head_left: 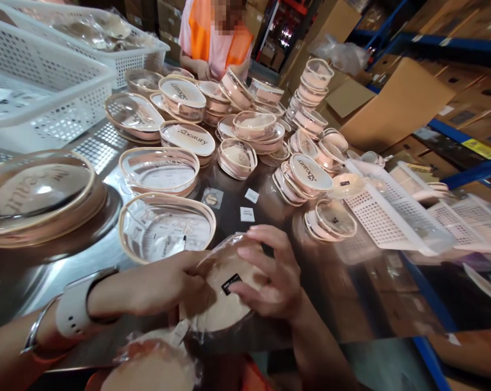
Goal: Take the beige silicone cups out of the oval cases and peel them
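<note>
A round, beige, padded-looking piece [216, 312] in clear plastic wrap, with a small black label [231, 284], is held between my hands near the table edge. My left hand [184, 288] is closed on its left side, the fingers partly hidden. My right hand [273, 271] grips its right side, thumb by the label and fingers curled over the top. Below lies another wrapped beige piece [151, 366]. Just beyond my left hand sits a clear oval zip pouch [166, 227] with printed paper inside. Two small white cards [247, 214] and a small clear packet [211, 199] lie ahead.
Many clear, pink-edged pouches [188, 138] are stacked across the metal table [265, 182]. White perforated baskets [45, 98] stand left; white trays [386, 212] are at the right. A co-worker in an orange vest [200, 30] stands opposite. An open carton [400, 108] and shelving rise behind.
</note>
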Action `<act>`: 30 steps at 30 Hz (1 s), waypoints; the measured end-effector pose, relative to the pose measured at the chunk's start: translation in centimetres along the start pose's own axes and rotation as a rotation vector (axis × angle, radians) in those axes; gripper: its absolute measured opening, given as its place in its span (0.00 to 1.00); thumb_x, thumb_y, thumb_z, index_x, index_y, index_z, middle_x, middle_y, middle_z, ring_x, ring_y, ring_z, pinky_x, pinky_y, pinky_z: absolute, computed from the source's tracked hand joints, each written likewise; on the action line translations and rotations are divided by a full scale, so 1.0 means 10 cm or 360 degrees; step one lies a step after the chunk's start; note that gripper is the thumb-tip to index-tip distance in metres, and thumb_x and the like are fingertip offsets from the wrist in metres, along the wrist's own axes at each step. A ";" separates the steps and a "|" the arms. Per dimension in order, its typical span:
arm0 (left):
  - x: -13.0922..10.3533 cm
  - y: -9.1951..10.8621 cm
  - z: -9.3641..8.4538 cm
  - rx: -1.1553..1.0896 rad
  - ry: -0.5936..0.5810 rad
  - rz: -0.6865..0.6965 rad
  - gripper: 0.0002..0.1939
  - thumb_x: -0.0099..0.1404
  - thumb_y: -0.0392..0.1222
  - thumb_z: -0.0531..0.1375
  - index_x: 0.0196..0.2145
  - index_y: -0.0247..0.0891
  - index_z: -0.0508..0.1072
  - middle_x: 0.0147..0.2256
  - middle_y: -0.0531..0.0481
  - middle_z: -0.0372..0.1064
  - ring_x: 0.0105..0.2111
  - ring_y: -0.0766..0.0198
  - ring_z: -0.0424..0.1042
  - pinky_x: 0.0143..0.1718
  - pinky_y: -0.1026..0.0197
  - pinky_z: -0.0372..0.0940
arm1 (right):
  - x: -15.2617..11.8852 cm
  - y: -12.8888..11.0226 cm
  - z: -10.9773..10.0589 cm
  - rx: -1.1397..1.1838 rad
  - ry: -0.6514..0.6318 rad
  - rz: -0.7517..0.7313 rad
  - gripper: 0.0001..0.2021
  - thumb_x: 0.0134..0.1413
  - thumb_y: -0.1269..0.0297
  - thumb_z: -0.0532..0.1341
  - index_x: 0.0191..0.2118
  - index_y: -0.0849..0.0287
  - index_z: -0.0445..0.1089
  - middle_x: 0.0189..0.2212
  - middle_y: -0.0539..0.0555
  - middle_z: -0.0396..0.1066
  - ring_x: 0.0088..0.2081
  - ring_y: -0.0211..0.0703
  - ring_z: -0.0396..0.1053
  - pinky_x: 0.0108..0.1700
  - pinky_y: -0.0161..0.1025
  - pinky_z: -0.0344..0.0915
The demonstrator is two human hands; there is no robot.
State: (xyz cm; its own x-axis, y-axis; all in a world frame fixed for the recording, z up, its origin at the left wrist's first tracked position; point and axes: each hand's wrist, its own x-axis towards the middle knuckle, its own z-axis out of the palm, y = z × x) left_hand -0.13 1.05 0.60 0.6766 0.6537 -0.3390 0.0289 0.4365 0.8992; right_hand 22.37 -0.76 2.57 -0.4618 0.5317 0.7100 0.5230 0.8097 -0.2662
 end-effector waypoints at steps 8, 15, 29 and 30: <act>-0.09 0.21 0.05 0.0349 -0.0363 -0.0365 0.08 0.55 0.39 0.62 0.34 0.38 0.77 0.21 0.55 0.67 0.17 0.68 0.59 0.15 0.68 0.49 | 0.03 0.01 0.00 0.0659 -0.0405 0.0965 0.07 0.52 0.65 0.64 0.26 0.60 0.72 0.19 0.47 0.69 0.20 0.32 0.62 0.22 0.30 0.56; -0.02 0.12 0.02 0.0421 -0.0152 -0.0018 0.10 0.60 0.40 0.60 0.38 0.39 0.79 0.27 0.51 0.72 0.26 0.64 0.67 0.25 0.68 0.61 | 0.09 -0.06 0.05 0.1043 -0.0250 0.1616 0.13 0.48 0.58 0.64 0.26 0.59 0.62 0.17 0.42 0.57 0.18 0.29 0.50 0.19 0.29 0.47; 0.09 0.06 0.08 0.0197 0.0292 0.0344 0.16 0.62 0.51 0.61 0.25 0.36 0.67 0.23 0.52 0.70 0.21 0.70 0.63 0.21 0.69 0.55 | 0.00 0.05 0.12 0.1094 0.0038 0.1795 0.23 0.55 0.47 0.59 0.21 0.57 0.53 0.18 0.43 0.51 0.20 0.31 0.48 0.21 0.31 0.47; 0.10 0.05 0.07 0.0206 0.0313 0.0365 0.17 0.62 0.51 0.60 0.25 0.36 0.66 0.23 0.53 0.69 0.21 0.71 0.62 0.21 0.69 0.54 | 0.00 0.06 0.13 0.1068 0.0065 0.1786 0.23 0.55 0.48 0.59 0.21 0.57 0.53 0.18 0.43 0.50 0.20 0.31 0.47 0.21 0.31 0.46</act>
State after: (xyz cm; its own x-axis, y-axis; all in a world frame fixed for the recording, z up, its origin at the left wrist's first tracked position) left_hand 1.09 1.45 0.95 0.5218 0.8382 -0.1588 -0.0059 0.1897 0.9818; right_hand 21.79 0.07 1.54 0.0179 0.9954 -0.0938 0.1442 -0.0954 -0.9849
